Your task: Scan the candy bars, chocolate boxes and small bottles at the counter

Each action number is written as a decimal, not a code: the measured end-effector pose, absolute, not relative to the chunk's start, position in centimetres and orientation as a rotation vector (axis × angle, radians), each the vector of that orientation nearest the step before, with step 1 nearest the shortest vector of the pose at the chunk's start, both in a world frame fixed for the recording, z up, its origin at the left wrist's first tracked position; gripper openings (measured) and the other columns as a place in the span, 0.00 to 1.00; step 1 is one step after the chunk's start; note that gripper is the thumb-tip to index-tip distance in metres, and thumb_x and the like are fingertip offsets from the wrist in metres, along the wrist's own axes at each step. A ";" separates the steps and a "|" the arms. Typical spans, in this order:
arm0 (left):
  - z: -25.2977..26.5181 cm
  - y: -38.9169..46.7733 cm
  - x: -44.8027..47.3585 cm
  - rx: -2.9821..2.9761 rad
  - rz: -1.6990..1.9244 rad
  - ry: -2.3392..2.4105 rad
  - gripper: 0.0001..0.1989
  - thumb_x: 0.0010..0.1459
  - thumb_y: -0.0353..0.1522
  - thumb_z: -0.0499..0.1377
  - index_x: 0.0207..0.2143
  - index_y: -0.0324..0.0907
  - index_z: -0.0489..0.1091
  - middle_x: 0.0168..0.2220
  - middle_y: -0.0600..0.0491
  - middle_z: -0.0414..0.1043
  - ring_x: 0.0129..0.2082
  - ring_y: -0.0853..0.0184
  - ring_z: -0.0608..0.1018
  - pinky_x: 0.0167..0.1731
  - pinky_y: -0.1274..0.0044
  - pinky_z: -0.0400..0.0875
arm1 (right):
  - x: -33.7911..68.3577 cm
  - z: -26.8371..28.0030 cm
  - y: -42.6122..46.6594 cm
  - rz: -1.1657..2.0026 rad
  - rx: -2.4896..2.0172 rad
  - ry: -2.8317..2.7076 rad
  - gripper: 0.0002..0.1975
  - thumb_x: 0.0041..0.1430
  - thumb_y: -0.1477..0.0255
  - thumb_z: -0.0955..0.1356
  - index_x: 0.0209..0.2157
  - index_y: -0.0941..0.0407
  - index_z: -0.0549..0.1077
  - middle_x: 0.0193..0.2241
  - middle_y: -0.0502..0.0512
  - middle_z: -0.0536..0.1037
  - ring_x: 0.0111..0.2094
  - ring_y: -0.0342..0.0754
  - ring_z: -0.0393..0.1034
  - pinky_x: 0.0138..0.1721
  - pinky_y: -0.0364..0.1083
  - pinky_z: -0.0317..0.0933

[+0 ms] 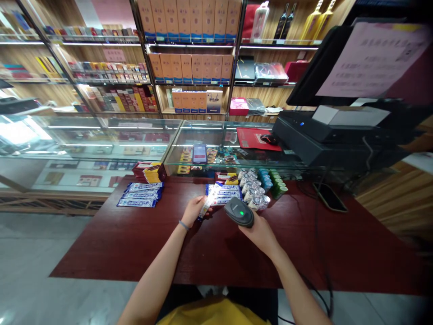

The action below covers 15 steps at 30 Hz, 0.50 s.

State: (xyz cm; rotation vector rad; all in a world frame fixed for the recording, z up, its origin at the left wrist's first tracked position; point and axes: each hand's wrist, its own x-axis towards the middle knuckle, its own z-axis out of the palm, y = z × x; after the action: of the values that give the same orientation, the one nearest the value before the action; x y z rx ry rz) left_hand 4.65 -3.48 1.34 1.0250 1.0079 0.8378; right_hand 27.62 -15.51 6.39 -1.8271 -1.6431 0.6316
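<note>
My left hand (194,210) is closed on a slim blue-and-white packet (207,204), held tilted above the red-brown counter. Light falls brightly on the packet's face. Wrapped round a black barcode scanner (239,211) is my right hand (260,232); a green light glows on the scanner's top. The scanner's head faces the packet, a short gap apart from it. Behind both hands lies a pile of similar blue-and-white packets (226,194). A second spread of such packets (140,195) rests at the counter's left.
Silver cans (251,186), blue cans (264,179) and green cans (277,183) stand right of the pile. Red and yellow packs (150,172) sit at back left. A phone (329,197) lies right, near a hanging cable. A glass case (209,131) borders the back.
</note>
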 end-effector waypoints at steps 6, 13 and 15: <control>1.0 -3.0 4.4 0.964 0.857 0.918 0.24 0.57 0.46 0.65 0.47 0.37 0.74 0.37 0.47 0.79 0.31 0.66 0.82 0.28 0.77 0.78 | 27.6 6.6 -15.3 0.639 -1.800 -1.601 0.25 0.52 0.70 0.69 0.53 0.52 0.67 0.39 0.58 0.84 0.45 0.60 0.79 0.42 0.50 0.69; 3.0 -2.1 2.6 0.986 0.989 0.817 0.30 0.53 0.42 0.69 0.54 0.38 0.71 0.43 0.45 0.79 0.39 0.62 0.82 0.36 0.74 0.78 | 26.8 6.2 -14.0 0.586 -1.829 -1.613 0.27 0.52 0.68 0.70 0.55 0.51 0.67 0.42 0.58 0.83 0.49 0.61 0.78 0.46 0.52 0.69; 3.5 -1.8 1.4 1.088 1.037 0.911 0.29 0.52 0.41 0.70 0.54 0.39 0.71 0.43 0.45 0.79 0.39 0.61 0.82 0.36 0.73 0.78 | 26.1 6.3 -13.5 0.603 -1.786 -1.647 0.26 0.52 0.67 0.70 0.55 0.51 0.67 0.43 0.59 0.83 0.50 0.60 0.77 0.47 0.53 0.69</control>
State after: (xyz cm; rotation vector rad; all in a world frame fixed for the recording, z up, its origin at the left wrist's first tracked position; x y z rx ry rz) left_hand 1.44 -1.76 3.48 1.0878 0.9108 1.0372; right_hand 26.12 -13.50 6.28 -1.7861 -1.6466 0.6030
